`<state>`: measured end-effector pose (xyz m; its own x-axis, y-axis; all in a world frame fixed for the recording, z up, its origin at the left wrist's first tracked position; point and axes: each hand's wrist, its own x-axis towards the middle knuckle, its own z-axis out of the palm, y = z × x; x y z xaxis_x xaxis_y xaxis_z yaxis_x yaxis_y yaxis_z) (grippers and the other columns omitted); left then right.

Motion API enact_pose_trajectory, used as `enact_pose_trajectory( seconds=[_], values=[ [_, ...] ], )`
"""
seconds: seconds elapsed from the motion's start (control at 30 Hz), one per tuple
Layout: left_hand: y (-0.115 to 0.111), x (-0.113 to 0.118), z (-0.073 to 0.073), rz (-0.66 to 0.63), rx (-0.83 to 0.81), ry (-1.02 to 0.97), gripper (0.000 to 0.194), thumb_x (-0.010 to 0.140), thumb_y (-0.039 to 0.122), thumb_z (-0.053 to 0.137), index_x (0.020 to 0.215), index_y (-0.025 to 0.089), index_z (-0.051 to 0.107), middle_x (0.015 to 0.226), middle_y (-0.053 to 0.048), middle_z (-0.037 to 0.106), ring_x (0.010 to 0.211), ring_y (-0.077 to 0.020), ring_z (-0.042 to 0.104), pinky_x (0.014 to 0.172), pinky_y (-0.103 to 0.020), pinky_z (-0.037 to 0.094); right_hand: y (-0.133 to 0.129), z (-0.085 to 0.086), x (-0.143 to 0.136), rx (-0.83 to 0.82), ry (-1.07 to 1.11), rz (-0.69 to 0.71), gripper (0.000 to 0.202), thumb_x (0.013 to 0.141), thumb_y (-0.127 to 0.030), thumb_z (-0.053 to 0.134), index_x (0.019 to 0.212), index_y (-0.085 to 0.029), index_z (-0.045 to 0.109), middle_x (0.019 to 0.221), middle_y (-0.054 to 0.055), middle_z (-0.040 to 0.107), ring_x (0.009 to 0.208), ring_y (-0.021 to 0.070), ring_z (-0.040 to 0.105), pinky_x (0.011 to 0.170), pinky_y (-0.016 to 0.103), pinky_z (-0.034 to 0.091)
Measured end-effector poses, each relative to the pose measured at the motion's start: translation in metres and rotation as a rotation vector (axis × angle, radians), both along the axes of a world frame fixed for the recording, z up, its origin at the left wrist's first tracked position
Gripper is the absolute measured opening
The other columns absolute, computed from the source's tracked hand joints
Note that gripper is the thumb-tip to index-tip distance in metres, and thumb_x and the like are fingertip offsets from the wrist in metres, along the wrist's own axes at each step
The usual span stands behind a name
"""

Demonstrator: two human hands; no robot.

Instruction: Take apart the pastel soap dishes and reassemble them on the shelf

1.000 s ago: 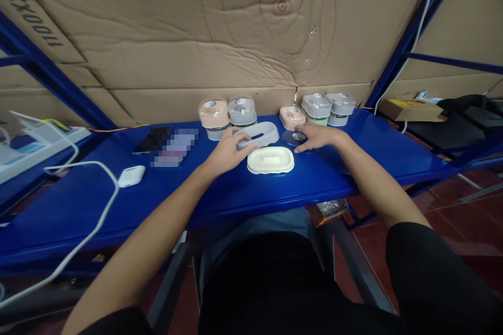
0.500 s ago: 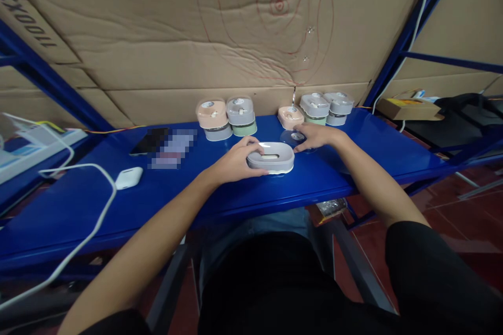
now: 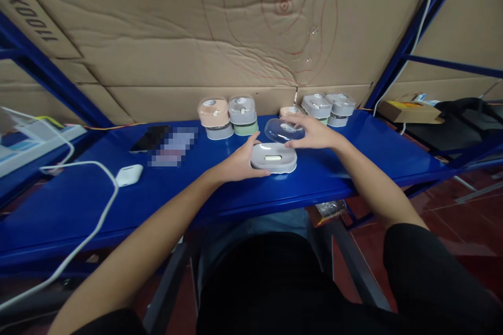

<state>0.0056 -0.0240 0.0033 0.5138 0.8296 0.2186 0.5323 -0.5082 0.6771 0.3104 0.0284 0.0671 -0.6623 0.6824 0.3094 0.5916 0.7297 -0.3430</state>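
Note:
A grey oval box with a slot in its top stands on the blue table in front of me. My left hand grips its left end, thumb at the front and fingers behind. Just behind and above the box, a clear plastic lid with a round label is tilted in the air. My right hand holds this lid by its right side, thumb low and fingers over the top. Behind the lid, a peach box is partly hidden.
Two stacks of lidded boxes, with a peach box and a grey box on top, stand at the back. More grey-topped stacks are to their right. Leftward lie a dark phone, a white earbud case and a white cable.
My right hand has raised the clear lid off the table and carried it left, toward the grey box. My left hand stays on the box.

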Motion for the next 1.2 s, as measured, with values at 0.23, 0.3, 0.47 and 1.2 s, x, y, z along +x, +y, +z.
enact_pose_trajectory(
  seconds=[0.23,0.3,0.47,1.2],
  values=[
    [0.006,0.0,-0.005,0.06,-0.066,-0.096,0.146,0.063,0.048,0.106,0.18,0.019,0.023,0.167,-0.029,0.057,0.156,-0.0487,0.057,0.13,-0.066,0.045,-0.019,-0.017,-0.031,-0.037,-0.016,0.173,0.094,0.083,-0.069,0.087,0.162,-0.023,0.064,0.148,0.017,0.07,0.135,0.0406,0.065,0.121,0.061,0.05],
    [0.007,0.0,-0.006,0.051,-0.064,-0.104,0.145,0.063,0.048,0.106,0.179,0.02,0.025,0.168,-0.029,0.057,0.156,-0.0491,0.057,0.13,-0.068,0.045,-0.02,-0.022,-0.035,-0.033,-0.039,0.181,0.093,0.084,-0.068,0.087,0.163,-0.024,0.063,0.146,0.017,0.069,0.134,0.0409,0.064,0.119,0.061,0.051],
    [0.01,-0.003,-0.009,0.053,-0.037,-0.095,0.142,0.062,0.053,0.107,0.177,0.021,0.03,0.166,-0.029,0.058,0.156,-0.0506,0.056,0.13,-0.07,0.044,-0.021,-0.026,-0.035,-0.054,-0.062,0.17,0.096,0.09,-0.071,0.079,0.17,-0.023,0.055,0.146,0.017,0.066,0.132,0.0378,0.066,0.118,0.053,0.054],
    [0.017,-0.014,0.006,0.107,-0.032,-0.23,0.101,0.066,0.055,0.102,0.15,0.019,0.059,0.156,-0.019,0.069,0.142,-0.0408,0.069,0.123,-0.058,0.055,-0.001,-0.036,-0.03,-0.027,0.109,0.173,0.105,0.081,-0.069,0.089,0.169,-0.026,0.053,0.156,0.016,0.069,0.141,0.0401,0.065,0.123,0.06,0.05]
  ],
)
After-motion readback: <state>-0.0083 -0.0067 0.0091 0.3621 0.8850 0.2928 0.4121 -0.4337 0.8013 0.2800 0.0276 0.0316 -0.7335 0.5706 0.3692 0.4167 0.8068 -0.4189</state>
